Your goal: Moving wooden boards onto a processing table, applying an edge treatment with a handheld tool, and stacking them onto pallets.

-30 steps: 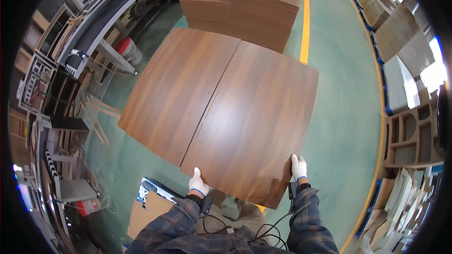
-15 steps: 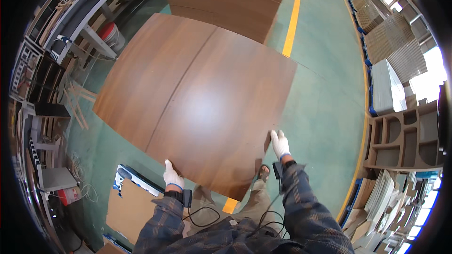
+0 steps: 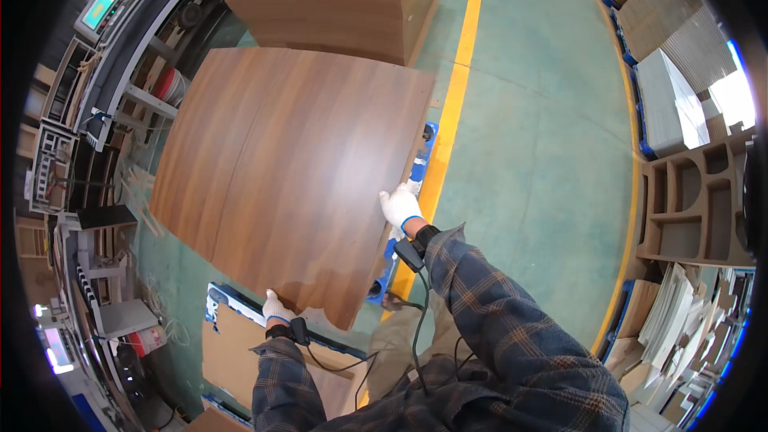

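A large brown wood-grain board point(image 3: 296, 160) lies nearly flat in front of me, with a thin dark line across its face. My left hand point(image 3: 277, 307), in a white glove, is closed on the near edge, thumb on top and its other fingers hidden. On the right edge, my gloved right hand point(image 3: 400, 208) bends its fingers over the border; their tips are partly out of sight. Under that right edge a worn blue pallet point(image 3: 423, 152) sticks out. How fully the board rests on it is hidden.
Beyond the board stands a brown wood-grain stack point(image 3: 336, 20). A conveyor frame point(image 3: 120, 48) runs along the left. Near my left arm is a cardboard-topped pallet point(image 3: 232, 352). A yellow floor line point(image 3: 458, 88) passes on the right; a compartmented brown rack point(image 3: 696, 200) stands farther right.
The board has shifted left and now appears lower. My right hand has moved left and forward with its edge. The blue pallet beside that edge has come into view.
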`<state>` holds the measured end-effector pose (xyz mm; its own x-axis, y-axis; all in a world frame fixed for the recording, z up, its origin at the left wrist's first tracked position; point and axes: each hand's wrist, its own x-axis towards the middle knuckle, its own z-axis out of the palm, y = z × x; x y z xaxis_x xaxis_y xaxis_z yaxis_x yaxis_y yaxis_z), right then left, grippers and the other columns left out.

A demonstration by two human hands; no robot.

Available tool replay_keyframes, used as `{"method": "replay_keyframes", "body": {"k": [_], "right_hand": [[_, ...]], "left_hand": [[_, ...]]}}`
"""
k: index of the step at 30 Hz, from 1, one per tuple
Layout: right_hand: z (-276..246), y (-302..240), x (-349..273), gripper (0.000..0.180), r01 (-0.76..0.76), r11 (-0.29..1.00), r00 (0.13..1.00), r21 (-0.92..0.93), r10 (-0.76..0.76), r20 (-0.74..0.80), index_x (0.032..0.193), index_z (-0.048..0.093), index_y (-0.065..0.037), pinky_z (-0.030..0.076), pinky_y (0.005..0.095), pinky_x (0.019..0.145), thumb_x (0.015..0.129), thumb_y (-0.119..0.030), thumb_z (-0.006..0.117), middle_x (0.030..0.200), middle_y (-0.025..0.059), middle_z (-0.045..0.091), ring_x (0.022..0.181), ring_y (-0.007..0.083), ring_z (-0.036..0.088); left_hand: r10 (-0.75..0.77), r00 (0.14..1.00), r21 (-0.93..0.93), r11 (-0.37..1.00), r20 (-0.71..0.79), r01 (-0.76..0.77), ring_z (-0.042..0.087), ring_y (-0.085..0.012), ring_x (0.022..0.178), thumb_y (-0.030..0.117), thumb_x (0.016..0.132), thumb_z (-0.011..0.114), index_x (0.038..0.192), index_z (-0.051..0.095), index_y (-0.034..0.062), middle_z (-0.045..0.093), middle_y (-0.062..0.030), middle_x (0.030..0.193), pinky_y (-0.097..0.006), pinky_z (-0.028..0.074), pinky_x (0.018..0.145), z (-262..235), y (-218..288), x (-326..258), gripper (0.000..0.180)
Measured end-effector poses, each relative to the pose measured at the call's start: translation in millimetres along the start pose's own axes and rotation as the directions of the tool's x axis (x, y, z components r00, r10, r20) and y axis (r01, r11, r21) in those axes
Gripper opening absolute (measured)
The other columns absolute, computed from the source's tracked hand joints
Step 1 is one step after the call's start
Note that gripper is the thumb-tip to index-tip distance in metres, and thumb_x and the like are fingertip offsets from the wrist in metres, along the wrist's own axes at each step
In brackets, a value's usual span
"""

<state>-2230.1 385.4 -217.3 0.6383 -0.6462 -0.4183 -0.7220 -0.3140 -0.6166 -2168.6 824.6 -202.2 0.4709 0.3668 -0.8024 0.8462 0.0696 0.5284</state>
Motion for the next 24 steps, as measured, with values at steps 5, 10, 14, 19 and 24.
{"method": "replay_keyframes", "body": {"k": [5,10,14,19,24], "right_hand": [[-3,35,24,0.065,0.175,0.942,0.980,0.285,-0.195,0.045,0.121,0.063,0.010,0.052,0.0502,0.099,0.099,-0.051,0.055,0.115,0.0359,0.068,0.115,0.0493,0.066],[-82,55,94,0.073,0.085,0.920,0.996,0.382,-0.089,-0.007,0.126,0.064,0.010,0.052,0.0475,0.096,0.100,-0.057,0.054,0.118,0.0277,0.071,0.112,0.0415,0.068],[-136,44,177,0.078,-0.176,0.831,0.984,0.528,0.130,0.125,0.122,0.065,0.013,0.052,0.0425,0.090,0.100,-0.061,0.054,0.113,0.0252,0.070,0.103,0.0297,0.067],[-114,-14,191,0.074,-0.080,0.903,0.987,0.422,0.014,0.157,0.122,0.066,0.013,0.051,0.0402,0.098,0.097,-0.057,0.063,0.115,0.0258,0.073,0.113,0.0366,0.068],[-153,-2,195,0.076,-0.234,0.936,0.871,0.263,0.082,0.484,0.128,0.062,0.012,0.050,0.0393,0.098,0.097,-0.057,0.065,0.122,0.0198,0.069,0.111,0.0288,0.063]], "left_hand": [[0.052,0.979,0.161,0.987,-0.198,-0.020,0.060,-0.0357,0.124,0.060,0.102,0.055,0.138,0.060,0.0007,0.064,-0.0123,0.138,-0.046,0.049,0.103,1,4,6,0.069],[0.104,0.964,0.022,0.995,-0.244,-0.101,0.065,-0.0325,0.106,0.059,0.098,0.062,0.129,0.066,-0.0021,0.070,-0.0145,0.121,-0.045,0.053,0.090,-2,-10,25,0.068],[0.098,0.959,-0.015,0.994,-0.268,-0.106,0.064,-0.0313,0.104,0.057,0.098,0.064,0.131,0.064,-0.0020,0.068,-0.0156,0.119,-0.046,0.052,0.089,26,-11,24,0.068],[0.059,0.953,0.056,0.997,-0.298,-0.044,0.058,-0.0364,0.126,0.062,0.099,0.059,0.147,0.052,0.0012,0.060,-0.0160,0.142,-0.052,0.050,0.100,-32,-23,41,0.078],[-0.037,0.905,-0.136,0.990,-0.424,-0.023,0.061,-0.0341,0.120,0.057,0.102,0.057,0.138,0.061,0.0026,0.066,-0.0132,0.133,-0.050,0.051,0.099,-25,-30,41,0.065]]}}
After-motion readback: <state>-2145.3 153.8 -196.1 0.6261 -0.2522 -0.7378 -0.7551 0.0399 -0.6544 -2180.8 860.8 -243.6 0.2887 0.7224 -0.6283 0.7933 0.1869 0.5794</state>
